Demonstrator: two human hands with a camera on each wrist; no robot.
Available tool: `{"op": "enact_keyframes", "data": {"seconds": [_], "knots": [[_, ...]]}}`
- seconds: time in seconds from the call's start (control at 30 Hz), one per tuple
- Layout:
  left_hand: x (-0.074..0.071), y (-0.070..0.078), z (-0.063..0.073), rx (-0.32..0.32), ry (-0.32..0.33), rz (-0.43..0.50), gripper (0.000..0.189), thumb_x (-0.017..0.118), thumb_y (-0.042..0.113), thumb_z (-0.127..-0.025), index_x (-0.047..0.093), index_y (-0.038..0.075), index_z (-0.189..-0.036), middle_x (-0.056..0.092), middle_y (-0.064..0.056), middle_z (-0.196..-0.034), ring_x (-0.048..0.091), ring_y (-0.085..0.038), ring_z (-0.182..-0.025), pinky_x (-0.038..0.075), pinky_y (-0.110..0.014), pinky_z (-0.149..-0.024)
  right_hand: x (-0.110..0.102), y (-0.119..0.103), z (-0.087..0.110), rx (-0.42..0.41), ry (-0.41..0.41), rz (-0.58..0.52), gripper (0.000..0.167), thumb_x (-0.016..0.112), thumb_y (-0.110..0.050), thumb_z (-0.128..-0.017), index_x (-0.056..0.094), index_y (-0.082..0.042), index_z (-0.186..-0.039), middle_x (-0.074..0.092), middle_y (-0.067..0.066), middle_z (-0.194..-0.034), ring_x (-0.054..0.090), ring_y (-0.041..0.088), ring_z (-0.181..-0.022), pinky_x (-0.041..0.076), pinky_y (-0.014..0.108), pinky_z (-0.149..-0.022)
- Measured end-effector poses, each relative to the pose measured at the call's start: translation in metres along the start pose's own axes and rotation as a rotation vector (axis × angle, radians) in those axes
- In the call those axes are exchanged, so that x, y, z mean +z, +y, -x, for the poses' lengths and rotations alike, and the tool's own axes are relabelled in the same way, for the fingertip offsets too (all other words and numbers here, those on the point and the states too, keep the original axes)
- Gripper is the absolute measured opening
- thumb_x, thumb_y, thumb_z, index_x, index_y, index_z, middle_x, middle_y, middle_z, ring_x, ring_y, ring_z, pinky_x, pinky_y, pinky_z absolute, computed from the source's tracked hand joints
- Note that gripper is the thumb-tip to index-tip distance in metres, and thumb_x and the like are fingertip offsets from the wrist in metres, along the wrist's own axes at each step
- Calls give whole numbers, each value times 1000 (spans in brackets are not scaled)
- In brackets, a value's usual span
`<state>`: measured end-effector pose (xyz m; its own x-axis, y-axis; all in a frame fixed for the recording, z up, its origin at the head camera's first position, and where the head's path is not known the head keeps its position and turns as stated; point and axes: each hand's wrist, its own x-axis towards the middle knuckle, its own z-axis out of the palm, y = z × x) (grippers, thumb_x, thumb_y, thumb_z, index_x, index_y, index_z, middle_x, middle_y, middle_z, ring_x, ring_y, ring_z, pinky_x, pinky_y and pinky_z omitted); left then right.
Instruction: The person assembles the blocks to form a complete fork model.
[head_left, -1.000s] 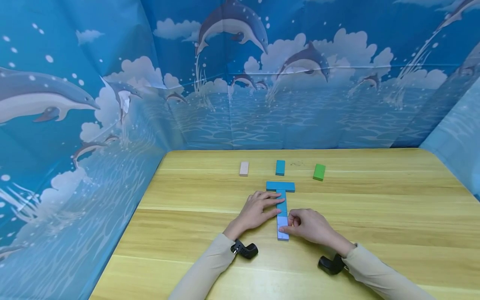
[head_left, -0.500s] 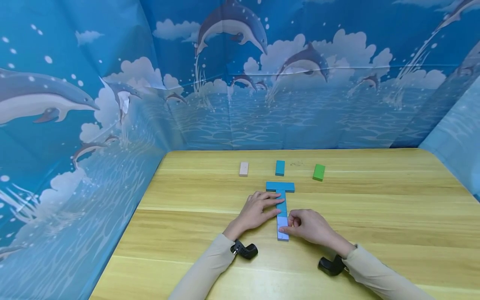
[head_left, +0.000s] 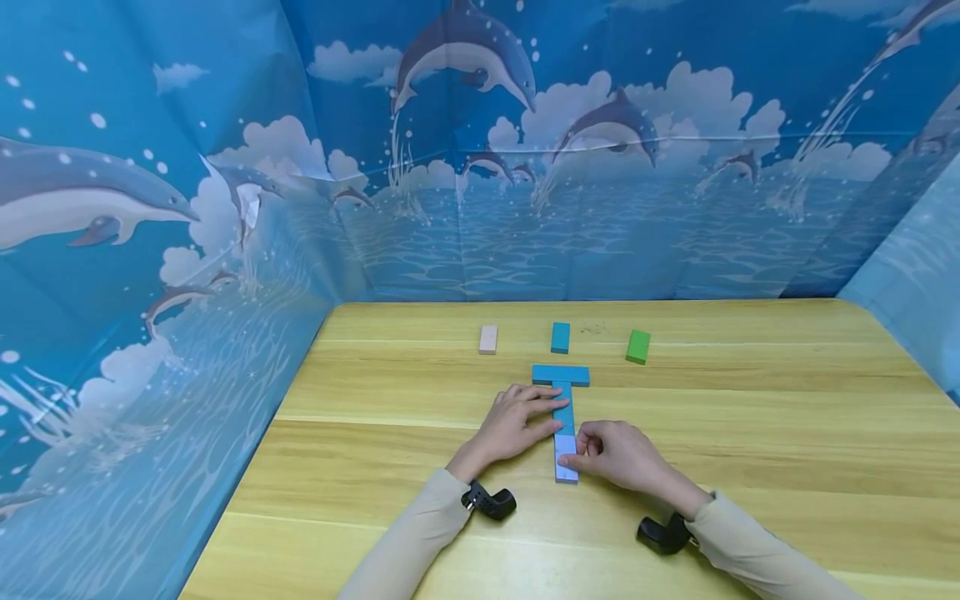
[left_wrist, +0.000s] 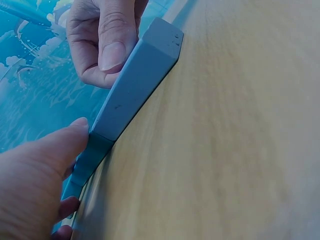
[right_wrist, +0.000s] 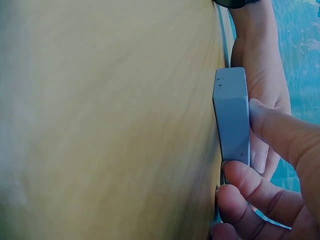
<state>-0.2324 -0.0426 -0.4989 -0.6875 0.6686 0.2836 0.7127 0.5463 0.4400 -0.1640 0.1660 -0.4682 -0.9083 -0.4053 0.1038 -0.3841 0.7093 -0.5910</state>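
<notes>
Blocks lie on the wooden table in a T shape. The crossbar is a blue block (head_left: 561, 375), and a blue stem (head_left: 565, 415) runs from it toward the person. At the near end of the stem sits a light purple block (head_left: 566, 472), in line with it. My left hand (head_left: 517, 421) rests its extended fingers along the stem's left side and top, thumb near the purple block's joint. With thumb on top and curled forefinger at the side, my right hand (head_left: 622, 454) pinches the purple block (right_wrist: 232, 130). The right wrist view shows its other fingers curled below.
Behind the T stand a pale pink block (head_left: 488, 339), another blue block (head_left: 560, 337) and a green block (head_left: 638, 346). A dolphin-printed curtain (head_left: 480, 225) encloses the back and sides of the table (head_left: 360, 500).
</notes>
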Motion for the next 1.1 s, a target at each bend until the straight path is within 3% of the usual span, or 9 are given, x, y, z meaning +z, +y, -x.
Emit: {"op": "enact_keyframes", "data": {"seconds": [1.1], "knots": [[3,-2,-2,-28,-20,-36,58,62,55,-86,54,28,-137,44,13,-141,37,-14,-124,32,-34,-94,-1,5,0,21,-10,-19,31,69,-46,-84,56,-21,-71,46,-11,-59,40,5,-51,30,23,-50]]}}
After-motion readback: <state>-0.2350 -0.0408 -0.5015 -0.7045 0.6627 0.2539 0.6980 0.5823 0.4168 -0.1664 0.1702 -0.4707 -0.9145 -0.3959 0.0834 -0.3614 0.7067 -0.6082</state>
